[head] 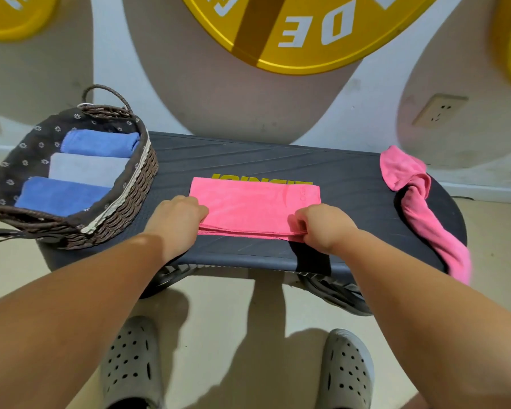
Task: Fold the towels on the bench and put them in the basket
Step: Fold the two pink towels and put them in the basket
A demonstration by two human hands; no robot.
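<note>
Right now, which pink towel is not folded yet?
The crumpled pink towel at the bench's right end, draped over its edge. The flat pink towel lies mid-bench, pinched by the left hand and right hand.

We see two bare forearms, each ending in a bare hand, the left hand (176, 215) and the right hand (325, 228); on the feet we find a pair of grey moulded clogs, the left clog (130, 358) and the right clog (347, 370); each rounded toe cap is pierced with small round holes, with longer oval slots along the sides; a strip of dark cloth shows at the left ankle.
</note>
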